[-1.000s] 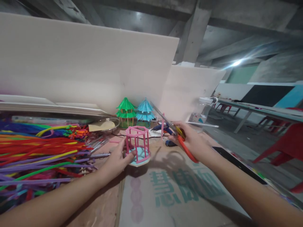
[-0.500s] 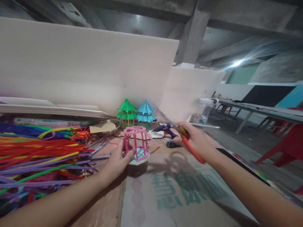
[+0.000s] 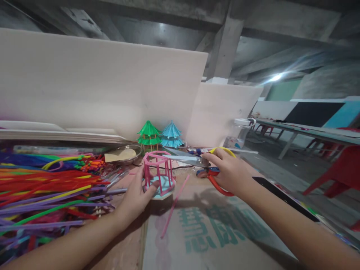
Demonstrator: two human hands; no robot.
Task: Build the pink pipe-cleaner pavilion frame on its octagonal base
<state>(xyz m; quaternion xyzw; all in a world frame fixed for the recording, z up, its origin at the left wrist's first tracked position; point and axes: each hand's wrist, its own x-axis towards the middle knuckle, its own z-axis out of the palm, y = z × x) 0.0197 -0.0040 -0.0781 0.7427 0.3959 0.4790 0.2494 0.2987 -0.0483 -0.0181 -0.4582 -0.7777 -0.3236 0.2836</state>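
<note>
My left hand [image 3: 142,187] grips the left side of a small pink pipe-cleaner frame [image 3: 158,165], built as upright posts under a many-sided top ring. Its base [image 3: 163,186] is pale blue. In my right hand [image 3: 229,170] are scissors [image 3: 194,160] with orange and yellow handles; the blades are parted and point left, their tips by the frame's top ring. Whether the tips touch the ring I cannot tell. A loose pink pipe-cleaner strip [image 3: 174,206] lies slanting on the cardboard [image 3: 174,247], right of the frame and below the scissors.
Bundles of colourful pipe cleaners [image 3: 45,187] cover the left side. Behind the frame stand a green pavilion model [image 3: 149,133] and a blue one [image 3: 171,135]. A metal bowl [image 3: 136,153] sits left of them. Beyond the scissors is a clear plastic jug [image 3: 239,133].
The scissors have turned and swung left, and their blades now spread at the frame's top. A pink strip now lies on the cardboard. My left hand keeps hold of the frame.
</note>
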